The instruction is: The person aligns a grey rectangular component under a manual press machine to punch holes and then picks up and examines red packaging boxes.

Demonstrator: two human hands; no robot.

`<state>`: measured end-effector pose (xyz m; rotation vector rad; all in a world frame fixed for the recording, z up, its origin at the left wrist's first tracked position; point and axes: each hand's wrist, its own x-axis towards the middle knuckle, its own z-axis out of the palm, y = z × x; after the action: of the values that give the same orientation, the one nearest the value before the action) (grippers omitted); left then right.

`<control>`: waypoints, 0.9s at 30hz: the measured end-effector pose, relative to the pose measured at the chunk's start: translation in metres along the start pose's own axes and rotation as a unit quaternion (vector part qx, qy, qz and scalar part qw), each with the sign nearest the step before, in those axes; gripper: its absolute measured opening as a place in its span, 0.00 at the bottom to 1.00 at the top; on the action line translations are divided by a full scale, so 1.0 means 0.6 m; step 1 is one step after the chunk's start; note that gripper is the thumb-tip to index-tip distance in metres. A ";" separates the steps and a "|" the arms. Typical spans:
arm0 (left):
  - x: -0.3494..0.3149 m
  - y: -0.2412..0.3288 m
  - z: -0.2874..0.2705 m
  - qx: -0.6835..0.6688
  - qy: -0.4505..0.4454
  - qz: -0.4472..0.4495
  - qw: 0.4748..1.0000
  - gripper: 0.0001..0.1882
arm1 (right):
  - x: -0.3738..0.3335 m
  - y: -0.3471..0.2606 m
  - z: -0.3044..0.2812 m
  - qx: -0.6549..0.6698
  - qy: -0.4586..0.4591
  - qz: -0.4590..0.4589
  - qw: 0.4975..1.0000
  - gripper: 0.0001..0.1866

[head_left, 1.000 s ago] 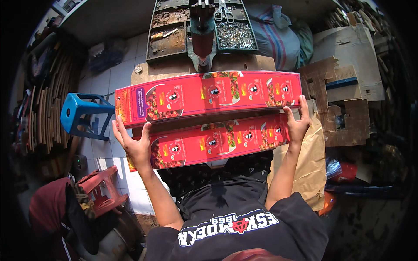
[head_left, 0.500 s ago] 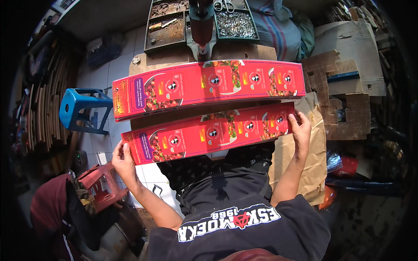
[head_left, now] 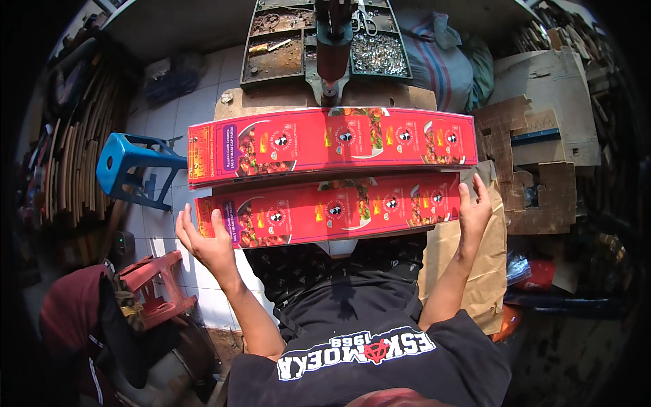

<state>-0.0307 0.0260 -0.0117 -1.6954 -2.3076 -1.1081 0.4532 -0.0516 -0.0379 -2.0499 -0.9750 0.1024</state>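
Two long red printed strips with food pictures lie across in front of me, apparently of card or plastic. The far strip point(head_left: 312, 142) rests on the wooden work board point(head_left: 271, 102), below a press-like machine point(head_left: 333, 57); its edge shows several layers. Nearer to me, the near strip point(head_left: 305, 211) lies parallel, just above my lap. At its left end is my left hand point(head_left: 211, 245), fingers spread, the thumb overlapping the strip's corner. Beside its right end, my right hand point(head_left: 475, 214) is raised with thumb and fingers apart. Neither hand grips the strip.
Behind the board sits a divided tray point(head_left: 274, 78) with small metal parts and scissors point(head_left: 365, 22). A blue stool point(head_left: 132, 163) stands left, a red stool point(head_left: 159, 288) nearer. Brown paper point(head_left: 468, 271) and cardboard point(head_left: 536, 163) lie right. Stacked boards point(head_left: 81, 142) line the left.
Both hands have loosened from the ends of the near strip, and their fingers have spread. The near strip now lies straighter and closer to the far one. The view has shifted slightly.
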 end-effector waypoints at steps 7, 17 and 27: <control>-0.048 0.054 0.027 0.021 -0.112 0.040 0.993 0.29 | 0.104 -0.188 0.064 0.134 -0.070 -0.110 0.982 0.18; -0.052 0.058 0.041 0.048 -0.100 0.044 0.993 0.29 | 0.279 -0.333 0.268 -0.235 -0.248 -0.296 0.892 0.18; -0.058 0.055 0.043 0.056 -0.083 0.063 0.993 0.28 | 0.336 -0.337 0.339 -0.220 -0.264 -0.382 0.858 0.10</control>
<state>0.0196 0.0174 -0.0296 -1.9245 -2.2690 -0.8269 0.3910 0.2865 0.0301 -1.8825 -2.2743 0.0140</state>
